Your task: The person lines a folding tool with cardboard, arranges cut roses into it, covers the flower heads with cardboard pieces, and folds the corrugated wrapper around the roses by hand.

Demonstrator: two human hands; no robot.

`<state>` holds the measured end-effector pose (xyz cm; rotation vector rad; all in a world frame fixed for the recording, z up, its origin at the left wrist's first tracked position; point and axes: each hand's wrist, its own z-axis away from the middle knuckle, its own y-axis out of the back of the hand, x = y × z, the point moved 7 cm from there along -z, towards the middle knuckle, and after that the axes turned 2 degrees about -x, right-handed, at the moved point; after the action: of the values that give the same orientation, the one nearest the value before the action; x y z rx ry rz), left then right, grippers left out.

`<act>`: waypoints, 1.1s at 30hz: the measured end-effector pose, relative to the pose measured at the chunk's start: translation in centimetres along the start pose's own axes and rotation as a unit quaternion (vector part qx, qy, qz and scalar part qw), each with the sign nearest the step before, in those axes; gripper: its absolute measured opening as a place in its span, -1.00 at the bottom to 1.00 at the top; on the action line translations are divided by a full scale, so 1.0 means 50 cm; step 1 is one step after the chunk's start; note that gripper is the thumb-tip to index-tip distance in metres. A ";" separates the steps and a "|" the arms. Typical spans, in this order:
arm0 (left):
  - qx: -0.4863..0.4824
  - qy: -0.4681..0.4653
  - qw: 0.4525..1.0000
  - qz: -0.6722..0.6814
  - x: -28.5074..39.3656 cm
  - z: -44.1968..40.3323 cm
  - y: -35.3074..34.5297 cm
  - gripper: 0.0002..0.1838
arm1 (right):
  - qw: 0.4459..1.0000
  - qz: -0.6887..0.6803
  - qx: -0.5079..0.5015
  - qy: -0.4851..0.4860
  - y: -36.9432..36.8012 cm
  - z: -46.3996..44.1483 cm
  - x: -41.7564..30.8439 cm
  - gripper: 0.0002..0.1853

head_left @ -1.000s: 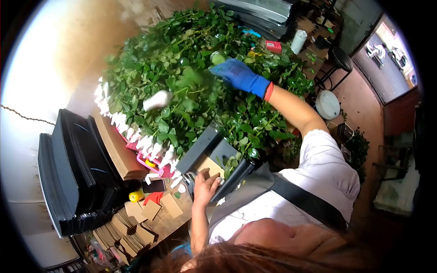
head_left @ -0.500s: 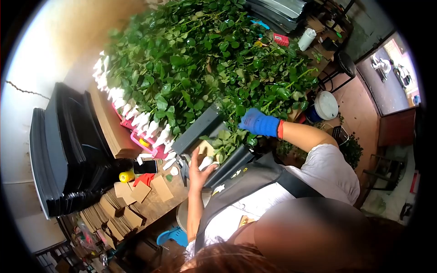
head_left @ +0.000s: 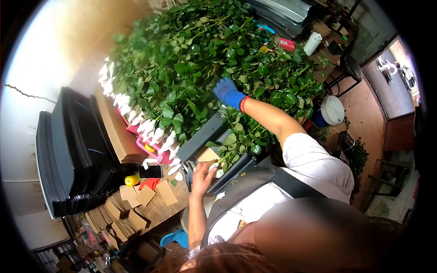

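Observation:
My bare left hand (head_left: 203,178) is at the near end of a dark grey trough. Its fingers are curled against a white-covered flower head (head_left: 213,167) there. Leafy green stems (head_left: 239,141) lie in the trough, between its long dark wall (head_left: 202,136) and a second dark edge (head_left: 234,173) by my apron. My right hand (head_left: 229,93), in a blue glove, reaches over the trough into a big heap of leafy stems (head_left: 182,68). Its fingertips sink among the leaves, so their grip is hidden. White-covered flower heads (head_left: 157,135) line the heap's left side.
Pliers or shears (head_left: 189,175) lie beside my left hand. Left of them are a phone (head_left: 150,171), a yellow roll (head_left: 132,180) and cardboard pieces (head_left: 167,193). Stacked black sheets (head_left: 75,154) stand at the left. A white-lidded bucket (head_left: 332,110) and a stool (head_left: 353,68) are at the right.
My gloved right hand has moved from above the trough up and left into the heap. My left hand stays at the trough's end, its fingers more curled than before.

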<state>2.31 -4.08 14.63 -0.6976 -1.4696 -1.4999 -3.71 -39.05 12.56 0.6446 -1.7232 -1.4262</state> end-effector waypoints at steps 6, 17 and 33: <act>0.031 -0.023 0.998 -0.046 0.012 0.002 -0.002 -0.67 | 0.992 -0.078 -0.062 0.080 0.044 -0.010 0.030 -0.85; 0.058 -0.099 0.989 -0.097 0.019 -0.012 0.003 -0.82 | 0.967 -0.147 0.194 0.082 0.314 0.090 0.148 -0.66; 0.080 -0.094 0.990 -0.062 0.026 -0.006 0.002 -0.86 | 0.973 -0.161 -0.164 0.029 0.073 0.174 0.034 -0.55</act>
<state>1.87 -4.65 15.77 -0.6755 -1.7834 -1.4185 -11.47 -34.64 16.04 0.7959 -1.3355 -1.8473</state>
